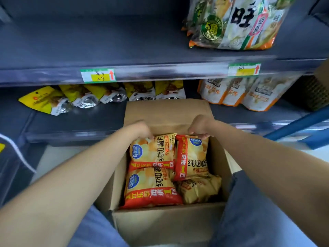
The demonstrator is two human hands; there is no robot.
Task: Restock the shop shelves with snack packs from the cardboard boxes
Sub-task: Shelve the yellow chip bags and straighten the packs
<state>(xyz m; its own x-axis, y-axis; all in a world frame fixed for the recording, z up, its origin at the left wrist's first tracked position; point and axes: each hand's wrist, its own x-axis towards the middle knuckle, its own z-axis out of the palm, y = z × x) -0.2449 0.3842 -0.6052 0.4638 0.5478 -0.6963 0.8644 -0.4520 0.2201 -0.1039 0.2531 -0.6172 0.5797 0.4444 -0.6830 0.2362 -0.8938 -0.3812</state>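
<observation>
An open cardboard box point(165, 223) sits between my knees, below the shelves. It holds several yellow-and-red chip packs. My left hand point(141, 129) pinches the far edge of the upper left chip pack point(153, 152). My right hand point(201, 126) pinches the top edge of the upper right chip pack point(192, 157). A third chip pack point(151, 188) lies in the near left of the box, and a crumpled pack point(199, 189) sits lower at the near right. Both forearms reach down from the lower corners of the view.
The dark upper shelf point(71, 41) is bare on its left, above a price tag point(98, 75); large rice-cracker bags point(236, 24) stand at its right. On the lower shelf point(76, 120) lie yellow snack packs point(53, 100) and orange-white peanut bags point(249, 93). A blue bar point(295, 127) crosses at right.
</observation>
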